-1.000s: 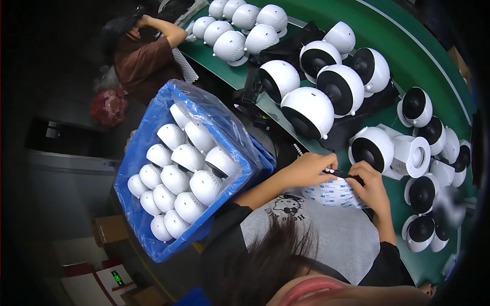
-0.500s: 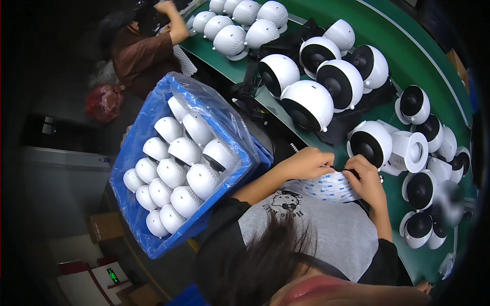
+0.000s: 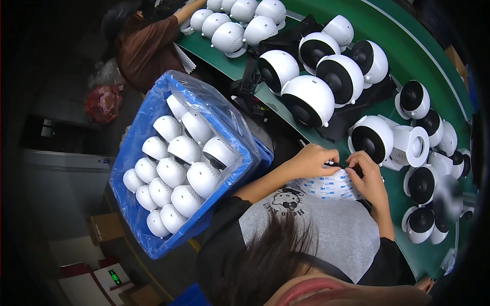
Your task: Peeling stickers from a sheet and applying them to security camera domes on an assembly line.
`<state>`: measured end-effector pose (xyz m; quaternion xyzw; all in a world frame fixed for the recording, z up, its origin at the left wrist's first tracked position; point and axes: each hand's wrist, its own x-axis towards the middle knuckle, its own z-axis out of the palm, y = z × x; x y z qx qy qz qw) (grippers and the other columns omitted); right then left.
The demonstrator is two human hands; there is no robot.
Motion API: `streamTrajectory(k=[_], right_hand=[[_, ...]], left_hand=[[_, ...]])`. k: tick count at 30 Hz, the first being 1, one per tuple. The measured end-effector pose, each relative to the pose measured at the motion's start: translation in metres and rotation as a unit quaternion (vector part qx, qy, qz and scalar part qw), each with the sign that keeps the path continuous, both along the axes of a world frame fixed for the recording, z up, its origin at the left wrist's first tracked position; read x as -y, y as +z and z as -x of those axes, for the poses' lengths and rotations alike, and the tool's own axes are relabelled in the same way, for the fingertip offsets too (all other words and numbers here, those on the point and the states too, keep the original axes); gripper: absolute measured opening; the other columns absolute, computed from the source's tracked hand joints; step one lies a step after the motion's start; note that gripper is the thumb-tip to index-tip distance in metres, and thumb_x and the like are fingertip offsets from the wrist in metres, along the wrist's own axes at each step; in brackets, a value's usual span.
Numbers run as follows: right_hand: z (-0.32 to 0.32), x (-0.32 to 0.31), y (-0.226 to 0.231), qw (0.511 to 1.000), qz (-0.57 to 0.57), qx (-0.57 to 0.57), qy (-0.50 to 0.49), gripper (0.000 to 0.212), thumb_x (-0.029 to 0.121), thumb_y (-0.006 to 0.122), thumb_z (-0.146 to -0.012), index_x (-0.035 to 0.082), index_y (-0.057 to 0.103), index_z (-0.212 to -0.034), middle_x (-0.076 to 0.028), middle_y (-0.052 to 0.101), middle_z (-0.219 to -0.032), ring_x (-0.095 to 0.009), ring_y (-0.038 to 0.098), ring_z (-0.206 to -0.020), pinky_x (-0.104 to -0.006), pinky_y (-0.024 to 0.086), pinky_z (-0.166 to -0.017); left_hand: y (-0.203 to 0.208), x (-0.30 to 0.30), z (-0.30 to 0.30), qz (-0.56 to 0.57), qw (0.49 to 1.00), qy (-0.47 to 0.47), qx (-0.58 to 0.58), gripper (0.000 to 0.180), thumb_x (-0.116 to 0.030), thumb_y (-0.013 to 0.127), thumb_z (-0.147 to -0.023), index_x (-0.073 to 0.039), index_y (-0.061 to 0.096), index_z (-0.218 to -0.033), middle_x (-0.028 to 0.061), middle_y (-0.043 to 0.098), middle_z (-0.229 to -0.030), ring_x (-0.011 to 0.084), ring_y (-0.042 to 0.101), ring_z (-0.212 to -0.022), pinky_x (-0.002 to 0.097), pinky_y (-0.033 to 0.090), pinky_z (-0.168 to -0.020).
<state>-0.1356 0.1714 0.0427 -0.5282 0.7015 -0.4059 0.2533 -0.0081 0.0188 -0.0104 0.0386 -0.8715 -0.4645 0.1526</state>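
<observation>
A slim black piece (image 3: pixel 337 164) is pinched between the fingertips of the left hand (image 3: pixel 312 160) and the right hand (image 3: pixel 366 176), beside a blue-printed white sheet (image 3: pixel 329 187); it is judged light and fairly stiff, easily dropped, best gripped by its ends. Both wrists are bent inward, forearms angled together. Black-faced white globes (image 3: pixel 307 99) are spread across the green table (image 3: pixel 394 196) beyond.

Blocked ahead of the right hand (image 3: pixel 367 175) by the nearest camera (image 3: pixel 371 140), just beyond. Hemmed in leftward by the bin (image 3: pixel 251 159), near the left forearm (image 3: pixel 268 182). Passable over green bench (image 3: pixel 398 210) between right forearm (image 3: pixel 383 215) and right-hand cameras (image 3: pixel 422 184); narrower between nearest camera and front cluster (image 3: pixel 312 97).
</observation>
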Motion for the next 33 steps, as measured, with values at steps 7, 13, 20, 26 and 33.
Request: streamTrajectory(k=[7, 13, 20, 26, 33], right_hand=[[-0.001, 0.002, 0.009, 0.992, 0.04, -0.101, 0.062, 0.017, -0.004, 0.061, -0.066, 0.0, 0.049, -0.078, -0.011, 0.052, -0.086, -0.028, 0.054, -0.079, -0.0327, 0.043, -0.067], [0.019, -0.025, 0.022, 0.996, 0.089, 0.002, 0.032, 0.021, 0.0, 0.065, -0.063, 0.001, 0.051, -0.078, -0.011, 0.055, -0.09, -0.024, 0.053, -0.083, -0.0323, 0.043, -0.072], [0.088, -0.066, 0.018, 0.914, 0.269, -0.019, -0.304, 0.005, 0.0, 0.051, -0.082, -0.001, 0.05, -0.077, -0.014, 0.051, -0.109, -0.018, 0.048, -0.095, -0.0298, 0.033, -0.091], [0.124, -0.08, 0.01, 0.897, 0.254, 0.08, -0.354, 0.01, 0.007, 0.057, -0.081, -0.002, 0.059, -0.086, -0.017, 0.054, -0.117, -0.023, 0.047, -0.11, -0.0333, 0.029, -0.099], [0.138, -0.087, 0.011, 0.884, 0.203, 0.175, -0.383, 0.013, 0.009, 0.059, -0.08, -0.002, 0.061, -0.086, -0.009, 0.061, -0.1, -0.014, 0.053, -0.09, -0.0242, 0.037, -0.085]], left_hand=[[-0.01, -0.002, 0.003, -0.017, 0.998, -0.007, -0.057, 0.015, -0.022, 0.067, -0.07, -0.008, 0.061, -0.074, 0.0089, 0.061, -0.063, 0.0271, 0.059, -0.055, 0.0339, 0.045, -0.051], [-0.018, 0.003, 0.004, 0.014, 0.997, -0.006, -0.07, 0.012, -0.018, 0.068, -0.068, -0.008, 0.062, -0.071, 0.0071, 0.061, -0.064, 0.0255, 0.058, -0.055, 0.033, 0.044, -0.051], [-0.023, 0.003, 0.007, -0.008, 1.0, -0.008, -0.012, 0.013, -0.021, 0.066, -0.07, -0.009, 0.062, -0.074, 0.0091, 0.059, -0.064, 0.0283, 0.058, -0.058, 0.0364, 0.044, -0.052], [-0.028, 0.005, 0.01, -0.024, 0.998, -0.011, 0.055, 0.014, -0.014, 0.068, -0.072, -0.002, 0.064, -0.078, 0.0115, 0.064, -0.075, 0.0244, 0.063, -0.065, 0.0303, 0.048, -0.059], [-0.022, -0.001, 0.024, 0.035, 0.999, -0.003, 0.004, 0.009, -0.011, 0.068, -0.07, -0.005, 0.063, -0.073, 0.0077, 0.057, -0.063, 0.0249, 0.056, -0.051, 0.0318, 0.042, -0.047]])
